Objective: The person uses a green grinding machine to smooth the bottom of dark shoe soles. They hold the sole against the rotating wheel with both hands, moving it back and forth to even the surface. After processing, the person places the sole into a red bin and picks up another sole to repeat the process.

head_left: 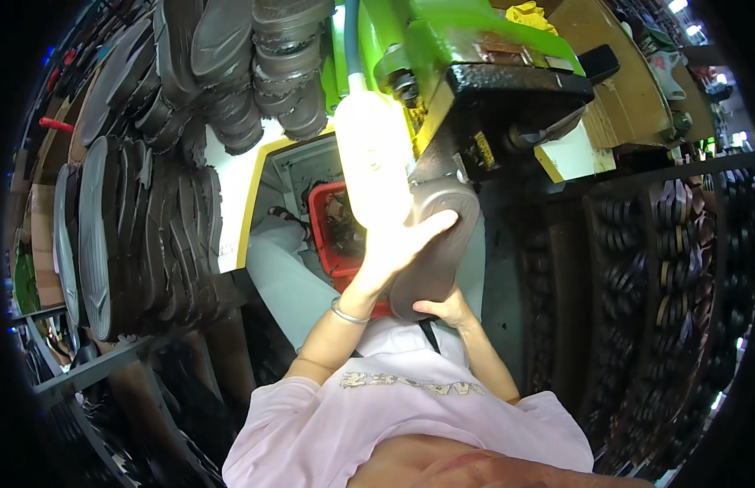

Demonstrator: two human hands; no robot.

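Both hands on a dark grey rubber shoe sole (438, 244), held up against the underside of the green-and-black machine head (491, 73). Everything below is placed relative to that machine.

- Left hand (393, 244): just under the machine, fingers stretched along the sole's left edge, thumb across its face. Pressed flat on the sole; washed out by the lamp, so finger detail is poor. Silver bangle (349, 313) on that wrist.
- Right hand (449, 309): further below the machine, cupping the sole's lower end from underneath, fingers curled around the edge.
- Sole: tilted, top end touching the black part of the machine, bottom end toward the person's chest.
- Bright white lamp (373, 154) hangs just left of the machine head, right in front of the left hand; glare hides part of the sole and the contact point.
- Red plastic crate (328, 236) below the machine, behind the left forearm, partly blocked by it.
- Stacked dark soles on a rack (141, 220) well left of the machine; more dark shoes piled (247, 65) at its upper left.
- Shelves of dark soles (678, 236) to its right.
- Brown cardboard (621, 81) just right of the machine top.
- Person's pale pink shirt (393, 415) nearest the camera.
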